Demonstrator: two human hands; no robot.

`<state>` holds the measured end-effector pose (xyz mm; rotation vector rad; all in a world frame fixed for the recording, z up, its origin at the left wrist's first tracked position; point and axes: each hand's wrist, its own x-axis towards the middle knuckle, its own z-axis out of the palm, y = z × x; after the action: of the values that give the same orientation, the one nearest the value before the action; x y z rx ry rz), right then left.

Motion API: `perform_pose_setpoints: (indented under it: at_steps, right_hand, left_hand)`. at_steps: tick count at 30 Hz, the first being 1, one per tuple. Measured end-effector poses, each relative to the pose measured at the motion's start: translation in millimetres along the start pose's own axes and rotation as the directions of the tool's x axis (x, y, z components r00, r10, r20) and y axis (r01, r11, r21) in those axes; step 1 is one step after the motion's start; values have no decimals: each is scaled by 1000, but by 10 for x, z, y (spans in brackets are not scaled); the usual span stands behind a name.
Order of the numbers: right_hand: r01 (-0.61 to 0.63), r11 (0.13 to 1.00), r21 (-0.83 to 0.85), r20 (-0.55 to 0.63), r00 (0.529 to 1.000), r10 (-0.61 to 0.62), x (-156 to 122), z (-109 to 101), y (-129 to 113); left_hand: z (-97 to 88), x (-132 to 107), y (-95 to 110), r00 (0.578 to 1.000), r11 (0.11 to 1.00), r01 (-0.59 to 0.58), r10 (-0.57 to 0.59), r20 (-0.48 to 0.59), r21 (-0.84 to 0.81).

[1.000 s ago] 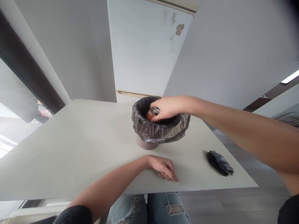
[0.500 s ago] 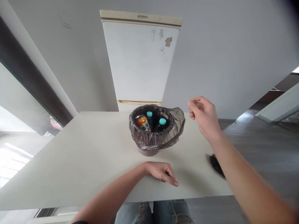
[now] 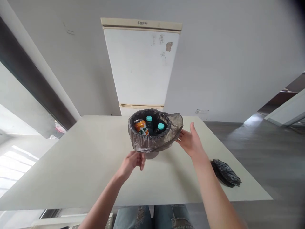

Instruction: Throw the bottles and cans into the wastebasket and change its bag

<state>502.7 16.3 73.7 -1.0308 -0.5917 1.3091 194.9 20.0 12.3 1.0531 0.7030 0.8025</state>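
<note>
Count: 1 lined bin point(image 3: 152, 144); inside it 1 orange can point(image 3: 141, 126) and 2 teal-capped bottles, rear bottle point(image 3: 149, 119) and front bottle point(image 3: 160, 127). 1 black bag bundle point(image 3: 225, 172) on 1 worktop point(image 3: 71, 165). 1 fridge point(image 3: 140, 63). 2 hands: left hand point(image 3: 132, 163), right hand point(image 3: 190, 141).

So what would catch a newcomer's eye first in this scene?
A small bin with a dark plastic liner stands in the middle of the white table, holding an orange can and two teal-capped bottles. The left hand is at the liner's front edge, the open right hand at its right side. A wad of black bags lies near the table's right corner.
</note>
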Motion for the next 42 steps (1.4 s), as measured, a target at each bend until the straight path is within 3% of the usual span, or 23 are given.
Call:
perform_pose_setpoints:
  at_steps: [2,4,9,12,16,18,20,23,25,27,29,34,38,40,42]
  right_hand:
    - [-3,1000,17,28,1000,3,7,84,8]
    - [20,999,32,26,999,-21,18,155,10]
    - [110,989,101,-14,994,-109,-33,254,-29]
    - [152,967,203,-80,987,-138,-181,301,-83]
    - [152,941,303,-71,988,-137,-424,396,-151]
    - [118,924,365,-67,993,-101,-512,443,-179]
    - [49,903,427,-54,998,-28,-571,473,-196]
    - [-22,879,475,-6,1000,28,-620,466,-183]
    - [4,880,475,-4,1000,-3,-628,426,-148]
    - [45,886,462,-32,999,-34,-619,369,-108]
    - [73,889,452,-61,997,-51,-602,313,-79]
    - [64,894,443,-50,998,-46,-541,268,-89]
    - [-70,929,362,134,991,23,-360,296,-90]
    - [-83,945,318,157,987,34,-214,299,-75]
    - [-41,957,288,95,995,14,-66,297,-72]
  left_hand:
    - [-160,-80,52,975,989,-52,21,-219,-137]
    - [-247,-125,159,945,971,-80,2,-326,-227]
    - [-140,-127,496,931,963,-76,-24,-363,-257]
    - [27,-183,684,897,955,-215,111,-427,-203]
    - [124,-330,823,860,907,-370,252,-445,-202]
    - [109,-336,770,812,916,-359,213,-543,-177]
    - [78,-275,641,794,957,-222,68,-604,-184]
    - [30,-134,452,832,971,-33,-105,-544,-237]
    - [1,-69,419,861,968,-67,-68,-505,-244]
    - [-25,-41,467,870,963,-146,15,-493,-228]
    - [-46,-36,545,875,965,-145,23,-484,-217]
    - [-110,-1,581,876,948,66,-204,-438,-310]
    - [-168,69,531,924,951,-48,-75,-374,-307]
    - [-189,105,576,896,937,-129,-30,-443,-325]
    - [-209,131,684,840,893,-248,5,-543,-375]
